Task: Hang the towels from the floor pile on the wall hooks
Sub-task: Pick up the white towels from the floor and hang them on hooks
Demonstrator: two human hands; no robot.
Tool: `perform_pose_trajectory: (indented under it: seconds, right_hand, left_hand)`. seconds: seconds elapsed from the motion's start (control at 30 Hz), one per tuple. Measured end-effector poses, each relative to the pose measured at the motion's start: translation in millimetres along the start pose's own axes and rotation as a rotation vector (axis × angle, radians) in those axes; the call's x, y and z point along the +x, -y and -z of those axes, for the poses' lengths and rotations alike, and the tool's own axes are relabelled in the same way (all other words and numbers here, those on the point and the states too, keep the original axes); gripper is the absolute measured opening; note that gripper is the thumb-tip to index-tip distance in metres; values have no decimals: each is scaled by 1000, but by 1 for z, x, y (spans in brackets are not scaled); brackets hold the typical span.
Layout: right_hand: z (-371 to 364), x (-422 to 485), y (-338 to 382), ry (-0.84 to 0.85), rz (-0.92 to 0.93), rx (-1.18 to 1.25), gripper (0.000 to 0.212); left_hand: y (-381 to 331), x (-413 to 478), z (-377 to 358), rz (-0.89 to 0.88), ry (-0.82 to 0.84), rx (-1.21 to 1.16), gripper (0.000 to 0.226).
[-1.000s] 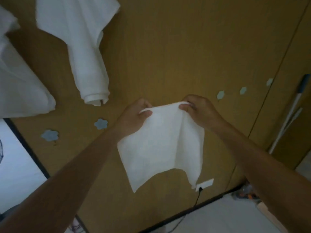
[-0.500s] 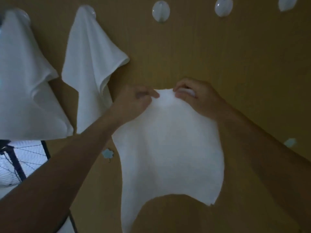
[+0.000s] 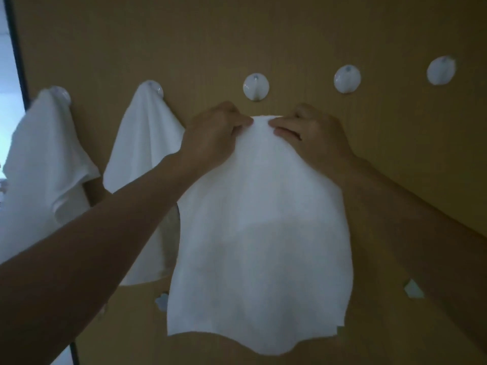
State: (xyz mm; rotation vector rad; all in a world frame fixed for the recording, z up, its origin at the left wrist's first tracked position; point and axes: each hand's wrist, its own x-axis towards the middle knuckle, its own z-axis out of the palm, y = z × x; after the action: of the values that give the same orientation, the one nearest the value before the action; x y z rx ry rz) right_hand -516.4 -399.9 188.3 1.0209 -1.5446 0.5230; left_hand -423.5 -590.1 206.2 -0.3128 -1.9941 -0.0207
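A white towel [image 3: 261,233] hangs from both my hands in front of a brown wall. My left hand [image 3: 213,135] pinches its top edge on the left, and my right hand [image 3: 313,133] pinches the same edge on the right. The top of the towel sits just below a bare round white hook [image 3: 256,87]. Two more bare hooks [image 3: 347,79] [image 3: 441,70] follow to the right. On the left, two white towels [image 3: 143,143] [image 3: 44,159] hang from their own hooks. The floor pile is out of view.
A dark vertical frame [image 3: 17,48] borders the wall at the left, with bright light beyond it. Small pale stickers [image 3: 413,289] [image 3: 162,301] dot the lower wall.
Both hands have raised the towel up the wall, from well below the hooks to just under the third hook. My view has tilted upward, bringing the hook row toward the middle.
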Motion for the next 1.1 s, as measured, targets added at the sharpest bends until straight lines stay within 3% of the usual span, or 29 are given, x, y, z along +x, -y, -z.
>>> perform_pose_trajectory:
  seconds: [0.13,0.3,0.4,0.7,0.8,0.9,1.1]
  right_hand:
    - [-8,29,-5,-55,-14,-64,25]
    - [-15,67,-9,-46,-79,-74,40]
    - [-22,85,-15,16,-74,-205,34]
    - [-42,107,-38,-25,-145,-221,31]
    - [-44,101,-38,-52,-74,-224,28]
    - [-45,86,-33,-9,-113,-124,33]
    - [-40,72,-21,90,-268,228,32]
  left_hand:
    - [11,28,-1,-37,-42,129,31]
    - [28,55,1,-91,-119,190,31]
    - [35,71,0,-39,-95,238,31]
    - [36,93,-13,-70,-17,361,25]
    - [36,95,-18,12,-54,251,26]
    - [35,84,-27,186,-80,26,32]
    - [22,69,-35,222,-4,-182,29]
